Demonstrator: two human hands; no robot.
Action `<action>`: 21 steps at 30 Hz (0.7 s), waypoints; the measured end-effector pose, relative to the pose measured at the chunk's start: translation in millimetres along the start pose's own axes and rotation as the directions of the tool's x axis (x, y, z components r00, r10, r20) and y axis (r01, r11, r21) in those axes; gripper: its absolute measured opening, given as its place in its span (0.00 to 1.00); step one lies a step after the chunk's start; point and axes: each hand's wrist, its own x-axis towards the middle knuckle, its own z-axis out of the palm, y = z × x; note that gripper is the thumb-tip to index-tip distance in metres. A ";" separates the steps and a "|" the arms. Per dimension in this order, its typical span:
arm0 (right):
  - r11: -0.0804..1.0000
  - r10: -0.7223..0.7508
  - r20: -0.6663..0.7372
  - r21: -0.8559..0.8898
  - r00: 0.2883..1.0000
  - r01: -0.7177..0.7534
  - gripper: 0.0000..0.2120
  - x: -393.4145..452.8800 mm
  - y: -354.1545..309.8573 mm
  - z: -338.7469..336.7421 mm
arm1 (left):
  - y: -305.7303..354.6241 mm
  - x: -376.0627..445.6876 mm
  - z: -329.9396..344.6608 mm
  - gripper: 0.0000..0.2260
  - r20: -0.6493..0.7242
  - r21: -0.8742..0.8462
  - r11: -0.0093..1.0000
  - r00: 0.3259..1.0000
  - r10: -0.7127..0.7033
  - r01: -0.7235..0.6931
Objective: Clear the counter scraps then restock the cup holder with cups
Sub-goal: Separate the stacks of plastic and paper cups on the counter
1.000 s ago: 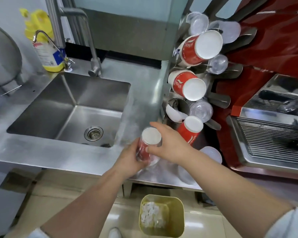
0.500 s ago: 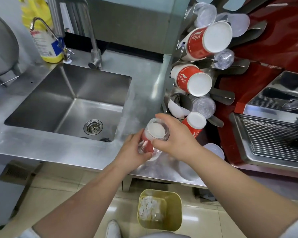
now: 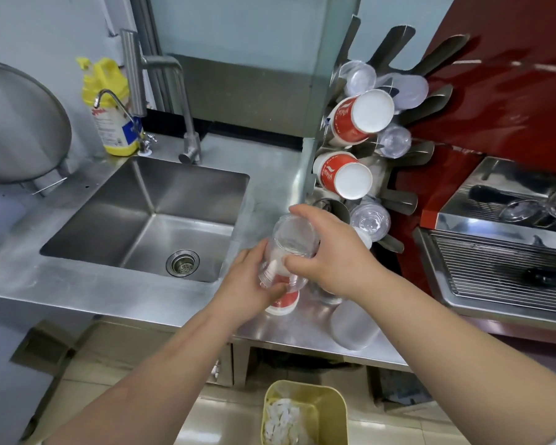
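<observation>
Over steel desk (image 3: pixel 116 290): left hand (image 3: pixel 247 284) grips red paper cup stack (image 3: pixel 281 298), right hand (image 3: pixel 328 255) fingers clamped on clear plastic sleeve (image 3: pixel 291 242); best pulled straight off.

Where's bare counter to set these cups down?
Free: the counter strip in front of the sink, left of the left hand. Crowded: under the cup holder, where both hands hold the cups and a clear cup lies beside the right hand.

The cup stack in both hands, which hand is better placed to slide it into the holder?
Right, probably. The right hand grips the stack's upper end, on the side of the cup holder at the counter's right. The left hand holds the lower end, farther from it.
</observation>
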 end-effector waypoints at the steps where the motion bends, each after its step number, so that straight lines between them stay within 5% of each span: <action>1: 1.000 -0.011 -0.004 -0.003 1.000 0.011 0.36 -0.9 -3.9 -2.8 | 3.0 -2.1 -2.9 0.31 -0.015 -0.006 1.000 1.000 0.011 -0.011; 10: 0.993 -0.116 -0.005 -0.004 0.993 0.116 0.36 -6.2 -42.8 -1.7 | 1.8 -23.3 -45.3 0.35 -0.090 0.035 0.999 0.996 0.003 0.000; 21: 0.996 -0.059 0.142 0.075 0.988 0.049 0.36 -2.4 -52.0 86.7 | -63.6 -62.4 -62.4 0.28 -0.105 0.102 0.990 0.991 -0.088 0.099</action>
